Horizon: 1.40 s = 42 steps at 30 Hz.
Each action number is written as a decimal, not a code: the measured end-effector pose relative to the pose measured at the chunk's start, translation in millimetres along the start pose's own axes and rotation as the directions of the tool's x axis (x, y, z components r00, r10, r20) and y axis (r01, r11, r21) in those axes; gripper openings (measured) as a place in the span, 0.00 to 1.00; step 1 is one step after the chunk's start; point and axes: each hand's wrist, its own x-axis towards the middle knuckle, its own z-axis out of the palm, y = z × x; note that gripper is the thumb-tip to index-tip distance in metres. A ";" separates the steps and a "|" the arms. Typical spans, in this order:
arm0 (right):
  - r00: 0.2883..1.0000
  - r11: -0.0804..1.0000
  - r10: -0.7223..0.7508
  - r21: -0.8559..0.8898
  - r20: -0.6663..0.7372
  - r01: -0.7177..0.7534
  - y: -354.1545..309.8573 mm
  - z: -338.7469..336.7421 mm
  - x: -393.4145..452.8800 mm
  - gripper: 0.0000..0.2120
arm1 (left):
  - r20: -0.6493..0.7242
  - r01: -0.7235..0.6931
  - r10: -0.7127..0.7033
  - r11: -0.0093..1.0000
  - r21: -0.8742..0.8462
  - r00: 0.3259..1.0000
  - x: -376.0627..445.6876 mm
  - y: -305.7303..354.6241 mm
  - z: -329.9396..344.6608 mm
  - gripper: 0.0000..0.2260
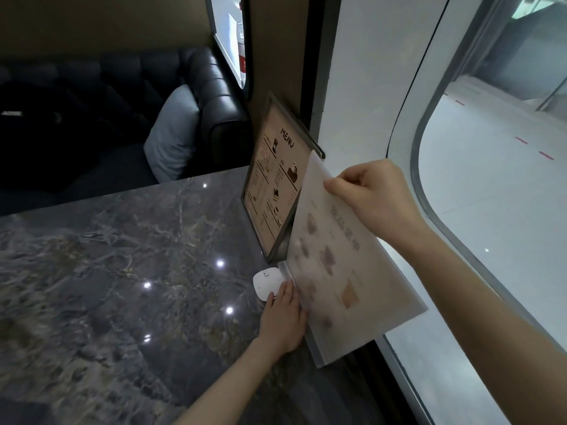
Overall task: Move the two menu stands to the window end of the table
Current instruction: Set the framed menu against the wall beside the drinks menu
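Hands apart, right hand [372,194] pinching frosted menu stand [352,265], left hand [283,320] steadying its base, white puck [265,282] and framed menu stand [277,182] just beside

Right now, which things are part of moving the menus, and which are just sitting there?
Part of the job: dark-framed menu stand, clear menu stand, left hand, right hand, table.

Just there: white gadget, grey cushion, black sofa.

Two menu stands at the window end of the surface [122,240]
Right hand [372,196] pinches the frosted stand [346,262] top; left hand [283,322] steadies its base beside the framed menu stand [276,182].
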 end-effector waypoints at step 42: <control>1.000 0.992 -0.004 -0.128 -0.002 0.004 23.3 -7.4 23.7 0.14 | -0.028 0.018 -0.025 0.976 -0.218 0.999 3.3 -25.2 -35.7 0.19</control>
